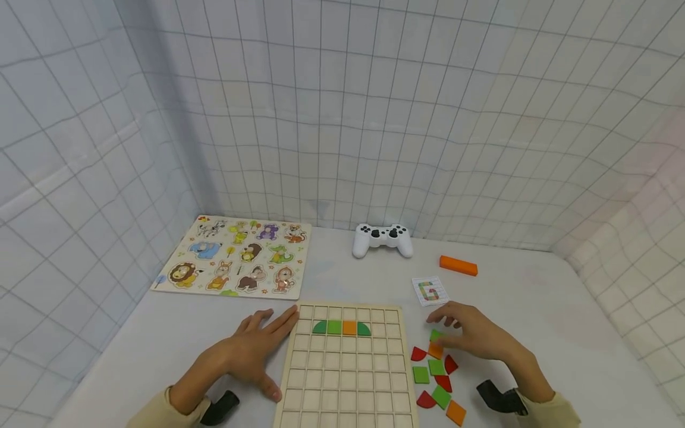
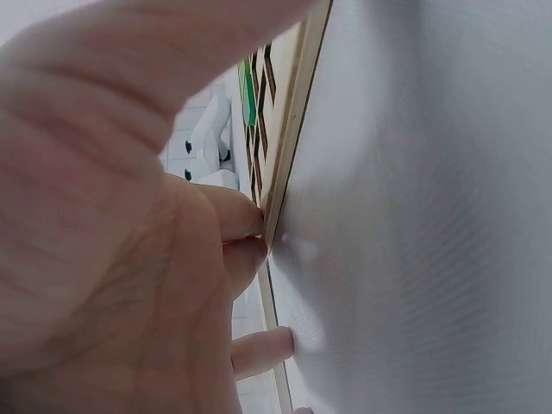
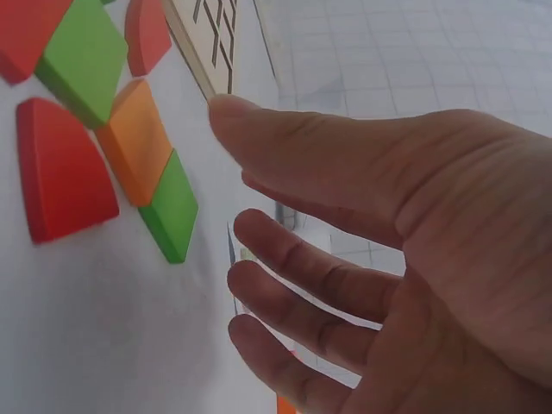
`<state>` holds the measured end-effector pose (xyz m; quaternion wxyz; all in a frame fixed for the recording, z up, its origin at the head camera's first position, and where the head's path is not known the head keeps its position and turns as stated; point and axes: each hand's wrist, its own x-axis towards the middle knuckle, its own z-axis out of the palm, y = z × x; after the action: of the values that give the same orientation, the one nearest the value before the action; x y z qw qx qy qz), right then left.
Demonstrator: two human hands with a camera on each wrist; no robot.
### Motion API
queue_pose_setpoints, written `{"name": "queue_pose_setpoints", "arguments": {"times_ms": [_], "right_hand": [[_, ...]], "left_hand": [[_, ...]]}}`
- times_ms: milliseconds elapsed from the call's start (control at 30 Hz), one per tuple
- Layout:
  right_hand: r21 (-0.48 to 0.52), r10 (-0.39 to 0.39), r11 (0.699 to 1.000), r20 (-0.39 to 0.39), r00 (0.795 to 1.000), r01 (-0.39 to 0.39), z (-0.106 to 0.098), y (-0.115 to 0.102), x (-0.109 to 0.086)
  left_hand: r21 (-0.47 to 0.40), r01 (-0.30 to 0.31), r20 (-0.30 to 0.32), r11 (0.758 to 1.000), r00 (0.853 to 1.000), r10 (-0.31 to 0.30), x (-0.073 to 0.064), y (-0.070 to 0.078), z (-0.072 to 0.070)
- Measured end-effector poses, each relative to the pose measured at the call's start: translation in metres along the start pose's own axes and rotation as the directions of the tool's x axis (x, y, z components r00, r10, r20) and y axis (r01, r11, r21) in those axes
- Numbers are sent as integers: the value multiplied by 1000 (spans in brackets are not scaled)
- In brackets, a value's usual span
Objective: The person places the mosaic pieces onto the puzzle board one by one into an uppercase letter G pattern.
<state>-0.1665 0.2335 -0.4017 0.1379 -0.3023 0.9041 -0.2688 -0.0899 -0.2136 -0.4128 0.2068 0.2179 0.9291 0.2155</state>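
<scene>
My left hand [image 1: 248,356] lies with spread fingers against the left edge of a wooden grid board [image 1: 348,362]. In the left wrist view, fingertips [image 2: 250,250] touch the board's rim. A row near the board's top holds a green quarter-circle [image 1: 319,327], a green square [image 1: 334,327], an orange square [image 1: 349,328] and another green quarter-circle [image 1: 364,329]. My right hand [image 1: 476,333], fingers loosely bent and holding nothing, hovers by the loose tiles right of the board. Nearest it are an orange tile [image 3: 138,142], a green tile [image 3: 172,211] and a red quarter-circle [image 3: 65,172].
Several more red, green and orange tiles [image 1: 421,374] lie beside the board. Beyond my right hand is a card [image 1: 430,291] printed with a coloured G shape, then an orange block [image 1: 458,266]. A white game controller [image 1: 382,239] and an animal puzzle [image 1: 305,249] stand farther back near the grid-patterned curtain.
</scene>
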Motion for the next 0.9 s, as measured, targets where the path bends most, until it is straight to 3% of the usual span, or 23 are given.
{"name": "queue_pose_setpoints", "arguments": {"times_ms": [200, 367, 533, 767, 900], "right_hand": [[37, 29, 999, 63, 998, -32, 0, 8, 1], [54, 24, 998, 91, 996, -29, 0, 12, 0], [54, -10, 999, 83, 996, 5, -2, 16, 2], [73, 22, 997, 80, 997, -28, 1, 21, 1], [56, 21, 998, 67, 998, -25, 3, 21, 2]], "left_hand": [[25, 13, -2, 1000, 1000, -13, -2, 5, -3], [-2, -19, -6, 1000, 1000, 19, 2, -5, 3], [4, -29, -16, 1000, 999, 29, 3, -6, 2], [17, -14, -1, 1000, 1000, 14, 2, 0, -1], [16, -20, -10, 1000, 1000, 20, 4, -7, 4]]}}
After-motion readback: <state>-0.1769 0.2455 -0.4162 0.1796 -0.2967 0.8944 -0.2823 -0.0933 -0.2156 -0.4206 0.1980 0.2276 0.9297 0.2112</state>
